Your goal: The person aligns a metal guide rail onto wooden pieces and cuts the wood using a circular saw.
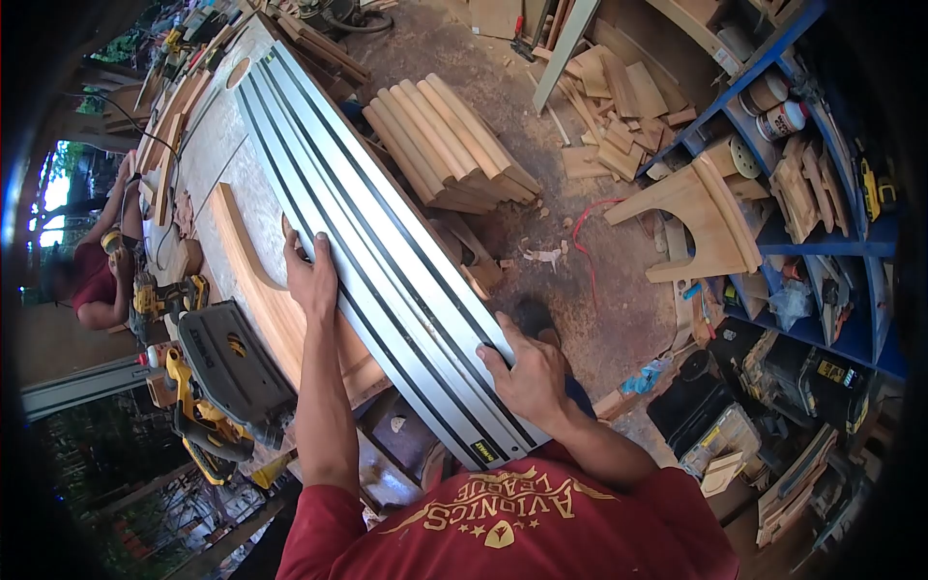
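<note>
A long silver guide rail (387, 261) with dark strips and a yellow maker's label near its near end slants across the bench toward my body. My left hand (314, 282) grips its left edge, thumb on top. On the opposite edge, closer to me, my right hand (534, 377) is closed round the rail, thumb on the upper face and some fingers hidden beneath. Under and left of the rail lies a wooden board with a curved cutout (261, 280), partly covered by the rail and my left arm.
A yellow-and-black saw (198, 416) and a drill (164, 300) are at the left, where another person (101, 275) handles something. Stacked wood pieces (449, 140) stand beyond the bench. Wood offcuts (623, 106) and a blue shelf (822, 246) are to the right.
</note>
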Motion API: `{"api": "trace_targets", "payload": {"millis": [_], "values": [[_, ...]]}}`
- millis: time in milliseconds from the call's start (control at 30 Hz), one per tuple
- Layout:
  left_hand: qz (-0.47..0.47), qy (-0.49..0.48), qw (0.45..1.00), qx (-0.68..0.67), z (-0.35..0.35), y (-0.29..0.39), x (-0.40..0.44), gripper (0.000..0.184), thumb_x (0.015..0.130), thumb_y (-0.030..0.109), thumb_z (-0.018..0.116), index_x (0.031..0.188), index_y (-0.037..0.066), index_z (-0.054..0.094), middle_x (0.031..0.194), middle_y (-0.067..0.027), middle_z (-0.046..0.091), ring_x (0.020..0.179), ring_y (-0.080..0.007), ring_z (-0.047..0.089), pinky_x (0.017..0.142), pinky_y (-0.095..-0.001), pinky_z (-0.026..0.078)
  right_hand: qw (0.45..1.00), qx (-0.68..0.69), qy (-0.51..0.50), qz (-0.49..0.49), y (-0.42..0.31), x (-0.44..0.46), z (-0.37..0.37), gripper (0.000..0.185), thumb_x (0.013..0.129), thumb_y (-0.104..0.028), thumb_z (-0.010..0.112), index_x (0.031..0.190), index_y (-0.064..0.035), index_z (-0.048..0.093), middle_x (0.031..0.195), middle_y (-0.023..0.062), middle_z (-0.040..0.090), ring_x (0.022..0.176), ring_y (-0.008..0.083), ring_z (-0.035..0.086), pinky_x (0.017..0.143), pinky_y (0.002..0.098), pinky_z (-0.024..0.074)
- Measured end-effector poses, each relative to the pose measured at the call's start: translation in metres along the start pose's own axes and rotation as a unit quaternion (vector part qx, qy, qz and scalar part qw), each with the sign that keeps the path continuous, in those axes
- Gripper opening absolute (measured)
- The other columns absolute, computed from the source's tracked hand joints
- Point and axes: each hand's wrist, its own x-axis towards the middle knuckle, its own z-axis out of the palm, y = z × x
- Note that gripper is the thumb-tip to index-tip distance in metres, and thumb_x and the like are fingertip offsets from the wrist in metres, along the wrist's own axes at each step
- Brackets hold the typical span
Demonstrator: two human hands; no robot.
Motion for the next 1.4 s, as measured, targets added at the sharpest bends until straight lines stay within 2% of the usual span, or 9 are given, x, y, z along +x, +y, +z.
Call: {"api": "trace_targets", "payload": {"millis": [133, 433, 533, 633, 967, 1067, 1400], "values": [[-0.004, 0.000, 1.000, 0.005, 0.001, -0.004, 0.001, 0.070, 0.097, 0.045, 0.062, 0.148, 0.000, 0.044, 0.137, -0.0301, 0.057, 0.129, -0.0399, 0.056, 0.110, -0.0432, 0.041, 1.000, 0.008, 0.001, 0.003, 0.000, 0.000, 0.001, 0.054, 0.094, -0.031, 0.067, 0.132, 0.0074, 0.060, 0.101, 0.0311, 0.071, 0.090, 0.0445, 0.072, 0.081, 0.0476, 0.0567], [-0.003, 0.004, 1.000, -0.003, 0.002, -0.013, 0.004, 0.072, 0.096, 0.046, 0.064, 0.148, -0.001, 0.045, 0.135, -0.0313, 0.059, 0.127, -0.0395, 0.058, 0.109, -0.0429, 0.042, 1.000, 0.018, -0.005, 0.005, 0.002, 0.001, 0.001, 0.054, 0.094, -0.030, 0.067, 0.132, 0.0079, 0.059, 0.102, 0.0319, 0.071, 0.091, 0.0444, 0.072, 0.082, 0.0477, 0.0566], [0.003, -0.001, 1.000, -0.023, 0.000, -0.002, 0.000, 0.068, 0.098, 0.037, 0.062, 0.146, -0.007, 0.044, 0.136, -0.0347, 0.054, 0.126, -0.0395, 0.057, 0.108, -0.0436, 0.042, 1.000, 0.018, -0.003, 0.000, 0.004, 0.000, 0.003, 0.054, 0.094, -0.030, 0.067, 0.132, 0.0084, 0.059, 0.102, 0.0324, 0.070, 0.092, 0.0445, 0.072, 0.082, 0.0474, 0.0567], [-0.007, 0.008, 1.000, -0.010, 0.004, -0.014, 0.006, 0.071, 0.096, 0.045, 0.064, 0.147, -0.001, 0.046, 0.135, -0.0302, 0.059, 0.127, -0.0386, 0.058, 0.109, -0.0427, 0.042, 1.000, 0.015, -0.002, -0.003, 0.004, 0.001, 0.002, 0.055, 0.094, -0.030, 0.067, 0.132, 0.0086, 0.059, 0.103, 0.0324, 0.070, 0.092, 0.0443, 0.072, 0.082, 0.0471, 0.0567], [-0.013, 0.007, 1.000, 0.006, 0.004, -0.010, 0.005, 0.070, 0.097, 0.046, 0.063, 0.147, 0.000, 0.046, 0.134, -0.0272, 0.060, 0.126, -0.0373, 0.059, 0.108, -0.0422, 0.043, 1.000, 0.004, 0.000, -0.001, 0.004, 0.001, 0.003, 0.055, 0.094, -0.031, 0.068, 0.132, 0.0075, 0.060, 0.103, 0.0308, 0.071, 0.091, 0.0428, 0.073, 0.081, 0.0466, 0.0568], [-0.010, 0.008, 1.000, 0.009, 0.003, -0.010, 0.004, 0.070, 0.097, 0.046, 0.063, 0.148, 0.001, 0.046, 0.134, -0.0270, 0.061, 0.125, -0.0373, 0.059, 0.107, -0.0423, 0.044, 0.999, 0.014, -0.035, 0.012, -0.003, 0.003, -0.004, 0.057, 0.095, -0.025, 0.069, 0.129, 0.0185, 0.056, 0.109, 0.0357, 0.068, 0.099, 0.0424, 0.072, 0.086, 0.0429, 0.0570], [-0.003, 0.011, 1.000, 0.008, 0.002, -0.011, 0.003, 0.069, 0.097, 0.045, 0.062, 0.147, 0.000, 0.046, 0.134, -0.0267, 0.061, 0.123, -0.0370, 0.060, 0.107, -0.0416, 0.044, 0.999, 0.012, -0.039, 0.023, -0.007, 0.003, -0.006, 0.057, 0.094, -0.026, 0.070, 0.129, 0.0180, 0.057, 0.109, 0.0361, 0.068, 0.100, 0.0429, 0.072, 0.085, 0.0429, 0.0573]]}}
